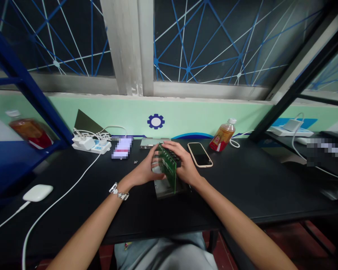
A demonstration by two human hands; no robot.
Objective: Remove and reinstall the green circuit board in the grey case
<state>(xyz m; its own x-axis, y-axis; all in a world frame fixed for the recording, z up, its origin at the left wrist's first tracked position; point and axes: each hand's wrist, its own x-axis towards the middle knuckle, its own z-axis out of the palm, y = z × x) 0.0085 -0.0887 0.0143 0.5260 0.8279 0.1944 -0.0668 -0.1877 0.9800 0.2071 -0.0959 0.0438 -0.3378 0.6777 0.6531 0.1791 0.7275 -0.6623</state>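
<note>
A green circuit board (169, 170) with dark parts along one side stands on edge between my hands. My left hand (148, 167), a silver bracelet at its wrist, curls around the board's left side. From the right, my right hand (186, 161) grips the same board, its fingers reaching over the top. Under the board lies a grey metal case part (162, 190) on the black table, partly hidden by the board and hands. Behind my hands is a flat silver metal piece (147, 143). Tiny screws (135, 162) lie to the left.
A smartphone (200, 154) and a drink bottle (223, 135) are on the right. To the left are a power strip (91, 144), a lit phone-like screen (122, 147) and a white charger (38, 192), with a white cable (62, 198) crossing the table (236, 187).
</note>
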